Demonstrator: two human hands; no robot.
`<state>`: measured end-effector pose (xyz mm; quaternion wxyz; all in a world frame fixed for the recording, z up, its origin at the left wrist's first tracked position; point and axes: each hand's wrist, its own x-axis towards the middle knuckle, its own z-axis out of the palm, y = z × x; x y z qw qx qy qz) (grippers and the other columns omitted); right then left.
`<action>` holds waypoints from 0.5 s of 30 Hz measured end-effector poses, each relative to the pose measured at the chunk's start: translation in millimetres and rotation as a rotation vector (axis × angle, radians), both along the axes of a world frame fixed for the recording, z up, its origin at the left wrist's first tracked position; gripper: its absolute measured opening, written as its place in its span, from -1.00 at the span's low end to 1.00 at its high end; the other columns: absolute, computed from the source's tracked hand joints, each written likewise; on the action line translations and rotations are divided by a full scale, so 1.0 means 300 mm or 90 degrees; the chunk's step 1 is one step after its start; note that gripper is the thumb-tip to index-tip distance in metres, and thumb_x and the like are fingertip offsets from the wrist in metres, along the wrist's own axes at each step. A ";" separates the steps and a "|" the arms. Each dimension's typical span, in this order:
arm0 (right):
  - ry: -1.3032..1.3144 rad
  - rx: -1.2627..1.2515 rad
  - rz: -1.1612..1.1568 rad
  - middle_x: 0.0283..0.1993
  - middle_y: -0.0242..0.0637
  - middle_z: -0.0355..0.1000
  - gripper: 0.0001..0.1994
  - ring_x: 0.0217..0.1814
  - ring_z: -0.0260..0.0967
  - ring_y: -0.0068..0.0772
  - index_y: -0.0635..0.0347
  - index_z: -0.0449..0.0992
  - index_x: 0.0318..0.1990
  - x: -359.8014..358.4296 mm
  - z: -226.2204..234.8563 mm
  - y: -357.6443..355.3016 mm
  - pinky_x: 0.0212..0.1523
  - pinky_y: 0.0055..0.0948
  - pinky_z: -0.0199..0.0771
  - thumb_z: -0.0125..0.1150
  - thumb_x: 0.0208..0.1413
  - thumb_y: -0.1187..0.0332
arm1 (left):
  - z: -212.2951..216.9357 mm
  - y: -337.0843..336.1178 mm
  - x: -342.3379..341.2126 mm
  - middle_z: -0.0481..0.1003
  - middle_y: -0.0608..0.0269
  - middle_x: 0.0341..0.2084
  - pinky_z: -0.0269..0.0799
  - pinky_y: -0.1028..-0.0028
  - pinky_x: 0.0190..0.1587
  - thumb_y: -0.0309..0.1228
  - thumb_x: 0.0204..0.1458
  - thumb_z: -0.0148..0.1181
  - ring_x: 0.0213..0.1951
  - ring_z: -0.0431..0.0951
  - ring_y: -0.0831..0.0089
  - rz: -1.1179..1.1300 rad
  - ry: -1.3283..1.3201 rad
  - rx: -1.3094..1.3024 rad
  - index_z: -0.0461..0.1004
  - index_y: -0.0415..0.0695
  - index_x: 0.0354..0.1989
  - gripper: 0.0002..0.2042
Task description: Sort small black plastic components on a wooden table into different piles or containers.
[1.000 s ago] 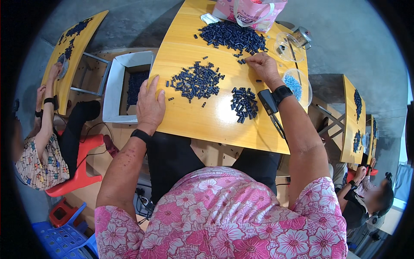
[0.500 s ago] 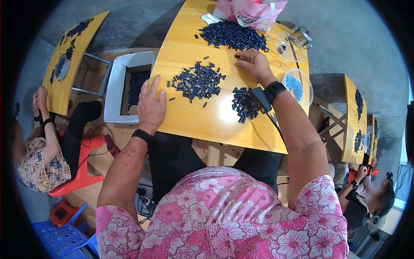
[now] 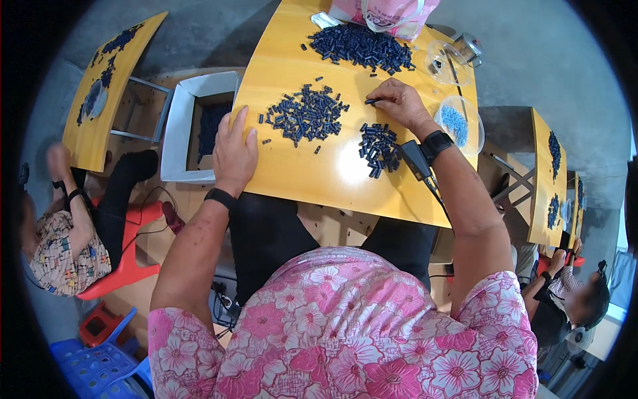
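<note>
My right hand [image 3: 401,106] pinches a small dark cylinder [image 3: 370,102] between thumb and fingertips, just above the yellow table. My left hand [image 3: 235,151] rests at the table's left edge with its fingers apart and holds nothing. Between my hands lies a loose pile of the same small dark cylinders [image 3: 307,116]. A smaller heap [image 3: 378,149] sits nearer to me, below my right hand. Farther back, a larger pile [image 3: 359,48] spreads across the table.
Beside my right forearm stands a clear tub of blue beads [image 3: 454,126], with another clear tub [image 3: 438,70] and a metal mug [image 3: 468,48] behind. A pink bag [image 3: 399,16] stands at the far edge. Left of the table is a white box [image 3: 178,143]. People sit at tables on both sides.
My right hand has drawn a little nearer to me, away from the far pile, with the cylinder in its fingertips. My left hand stays at the table edge.
</note>
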<state>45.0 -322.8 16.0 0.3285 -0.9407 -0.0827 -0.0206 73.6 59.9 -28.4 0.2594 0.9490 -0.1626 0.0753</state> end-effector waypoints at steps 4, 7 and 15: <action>0.078 0.121 -0.038 -0.22 -0.33 0.47 -0.79 -0.10 0.42 -0.39 0.21 0.65 -0.19 -0.061 0.023 0.023 0.02 -0.48 0.45 0.25 -0.01 0.61 | -0.002 -0.004 0.001 0.25 -0.12 0.22 0.25 0.17 0.26 -0.28 0.15 0.09 0.22 0.30 -0.03 0.009 0.003 0.005 0.26 0.06 0.31 -0.49; 0.100 0.170 -0.060 -0.20 -0.33 0.47 -0.78 -0.09 0.42 -0.38 0.22 0.65 -0.18 -0.105 0.013 0.038 0.03 -0.47 0.45 0.25 -0.01 0.62 | -0.009 -0.003 0.003 0.25 -0.11 0.22 0.25 0.17 0.26 -0.27 0.15 0.09 0.22 0.30 -0.03 0.011 -0.002 0.002 0.26 0.08 0.31 -0.49; 0.107 0.290 -0.139 -0.13 -0.32 0.48 -0.79 -0.04 0.42 -0.41 0.25 0.65 -0.14 -0.151 0.022 0.063 0.08 -0.49 0.41 0.22 0.06 0.59 | -0.006 -0.003 0.002 0.25 -0.11 0.23 0.25 0.18 0.26 -0.26 0.15 0.09 0.22 0.30 -0.03 0.008 0.005 -0.006 0.26 0.08 0.31 -0.49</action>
